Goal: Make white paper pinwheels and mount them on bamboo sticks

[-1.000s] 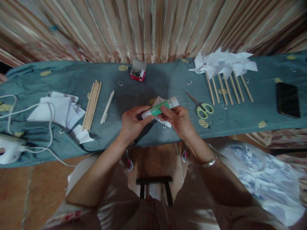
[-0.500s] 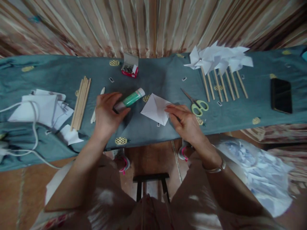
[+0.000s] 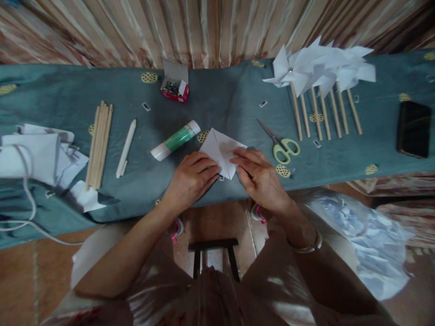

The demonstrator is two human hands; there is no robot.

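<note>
A folded piece of white paper [image 3: 221, 151] with crossing creases lies on the cloth in front of me. My left hand [image 3: 195, 179] has its fingers pressed together on the paper's lower left edge. From the other side, my right hand [image 3: 256, 174] grips the right edge between thumb and fingers. Just beyond my left hand, a green and white glue stick [image 3: 176, 140] rests on its side. Scissors [image 3: 280, 145] with light green handles lie to the right of my right hand, blades pointing away.
Several paper pinwheels [image 3: 319, 68] on wooden sticks lie at the back right, with a black phone [image 3: 413, 129] beyond them. Leftward are a white pen [image 3: 126, 148], bare wooden sticks [image 3: 99, 145], paper sheets [image 3: 34, 154] and a white cable [image 3: 29, 194]. A red box [image 3: 175, 88] holds small metal pieces.
My left hand has let go of the glue stick, which now lies on the cloth, and has moved right onto the paper. My right hand stays at the paper's right edge.
</note>
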